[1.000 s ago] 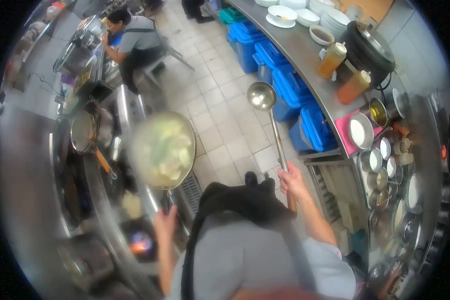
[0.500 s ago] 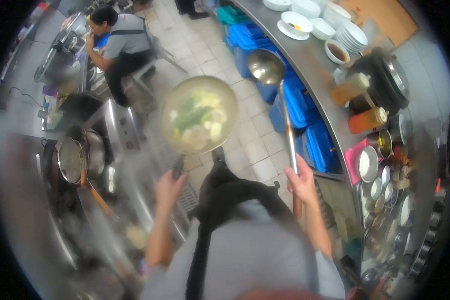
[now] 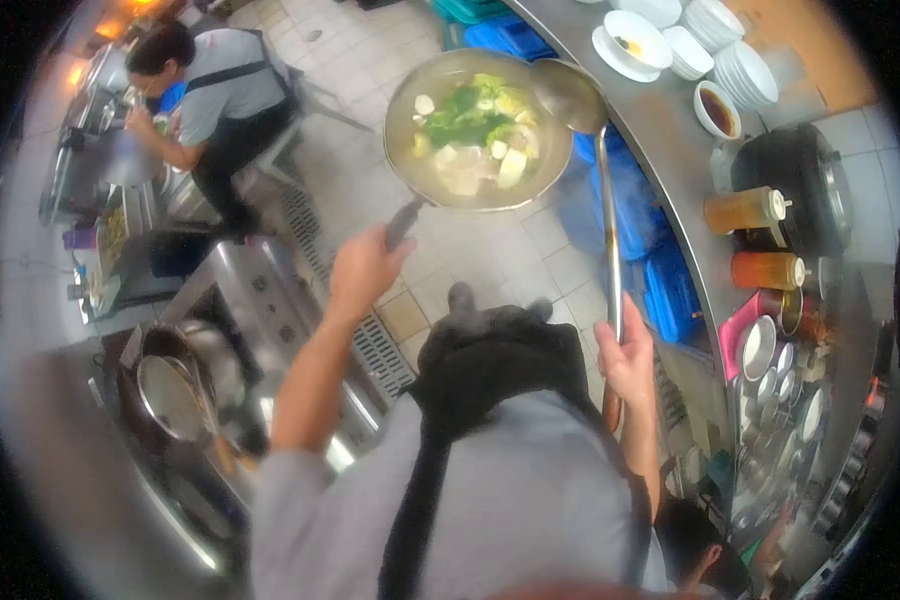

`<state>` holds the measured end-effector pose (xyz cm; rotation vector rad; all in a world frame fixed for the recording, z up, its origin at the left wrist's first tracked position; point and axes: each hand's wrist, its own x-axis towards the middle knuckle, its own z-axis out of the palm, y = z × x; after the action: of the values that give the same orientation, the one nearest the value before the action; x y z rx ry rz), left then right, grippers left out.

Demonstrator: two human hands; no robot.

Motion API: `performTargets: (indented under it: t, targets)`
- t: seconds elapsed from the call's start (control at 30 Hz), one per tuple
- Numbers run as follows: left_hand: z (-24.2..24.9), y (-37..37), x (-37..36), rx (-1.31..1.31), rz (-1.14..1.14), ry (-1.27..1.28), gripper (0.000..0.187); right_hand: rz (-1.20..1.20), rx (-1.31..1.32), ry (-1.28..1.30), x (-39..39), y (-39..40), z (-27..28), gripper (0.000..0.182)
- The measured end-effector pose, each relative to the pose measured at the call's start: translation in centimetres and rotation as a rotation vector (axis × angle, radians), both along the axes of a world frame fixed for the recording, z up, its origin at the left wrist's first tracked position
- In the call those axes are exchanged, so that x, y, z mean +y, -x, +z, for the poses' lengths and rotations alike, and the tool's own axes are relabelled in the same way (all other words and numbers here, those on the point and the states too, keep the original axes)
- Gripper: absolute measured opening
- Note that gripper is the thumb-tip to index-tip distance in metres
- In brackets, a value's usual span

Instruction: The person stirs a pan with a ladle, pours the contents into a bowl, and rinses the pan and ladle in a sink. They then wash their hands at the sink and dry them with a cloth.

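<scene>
My left hand (image 3: 365, 265) is closed round the dark handle of a wok (image 3: 400, 150), held up over the tiled floor. Inside the wok lie green leaves (image 3: 470, 115) and pale chunks in a light liquid. My right hand (image 3: 626, 355) grips the long handle of a metal ladle (image 3: 574, 98). The ladle's bowl is at the wok's right rim; whether the two touch I cannot tell.
To the right runs a steel counter (image 3: 610, 110) with white bowls (image 3: 742, 75), sauce bottles (image 3: 745, 211) and a pink tray (image 3: 732, 330). Blue bins (image 3: 670, 290) stand below it. A seated person (image 3: 220, 90) is at upper left, above a stove (image 3: 270, 310). Another person (image 3: 695, 540) shows at lower right.
The wok and my left hand have moved up and to the right, bringing the wok beside the ladle bowl. The view has shifted, and a second person now shows at lower right.
</scene>
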<state>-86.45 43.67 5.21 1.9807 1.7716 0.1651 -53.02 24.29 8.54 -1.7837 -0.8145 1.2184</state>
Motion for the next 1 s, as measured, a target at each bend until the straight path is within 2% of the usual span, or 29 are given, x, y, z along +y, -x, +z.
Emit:
performTargets:
  t: [0.03,0.1,0.17,0.23,0.33,0.4,0.47,0.53,0.7,0.77,0.8,0.83,0.9,0.93,1.0]
  targets:
    - [-0.6,-0.4,1.4,-0.004,-0.015,0.007,0.048,-0.015,-0.004,0.007,0.6,-0.2,-0.5,0.057]
    - [-2.2,-1.2,3.8,-0.114,-0.059,-0.058,0.05,0.03,-0.217,-0.076,1.9,-0.7,-1.7,0.056]
    - [-3.0,-2.3,6.0,-0.099,-0.093,-0.077,0.049,-0.005,-0.2,-0.025,4.1,-1.0,-0.7,0.056]
    - [-2.8,-3.8,7.6,-0.085,-0.124,-0.099,0.048,0.059,-0.375,-0.162,5.7,-2.0,-0.7,0.055]
    - [-0.7,-7.0,9.8,-0.062,-0.081,-0.014,0.046,0.076,-0.4,-0.033,9.0,-4.1,0.4,0.054]
    - [0.7,-9.0,11.2,-0.02,-0.011,0.139,0.046,0.075,-0.416,-0.099,11.1,-6.3,-0.9,0.054]
    - [0.6,-10.5,12.2,-0.036,-0.001,0.111,0.046,0.091,-0.435,-0.168,13.6,-8.4,-0.5,0.054]
    - [0.9,-11.6,12.8,-0.047,0.011,0.088,0.046,0.179,-0.411,0.046,16.2,-10.4,1.5,0.053]
    - [0.5,-15.0,15.9,-0.003,0.022,0.068,0.045,0.256,-0.436,0.012,21.6,-15.8,0.0,0.054]
    - [0.8,-15.7,17.1,-0.01,0.039,0.089,0.045,0.296,-0.496,-0.063,23.4,-16.5,-0.3,0.053]
    - [0.8,-16.1,18.0,-0.033,0.05,0.09,0.046,0.295,-0.491,-0.189,24.1,-16.5,-0.8,0.051]
    - [0.6,-16.4,19.0,-0.038,0.055,0.096,0.046,0.302,-0.494,-0.184,24.9,-16.8,-1.7,0.051]
    - [0.1,-16.5,21.1,-0.024,0.02,0.078,0.045,0.298,-0.386,-0.293,26.4,-17.1,-3.6,0.047]
    - [0.0,-16.5,22.1,-0.021,0.017,0.091,0.045,0.297,-0.382,-0.28,27.5,-16.8,-2.5,0.047]
    - [0.3,-16.8,24.6,0.008,-0.013,0.116,0.045,0.211,0.138,0.194,30.3,-16.1,1.2,0.041]
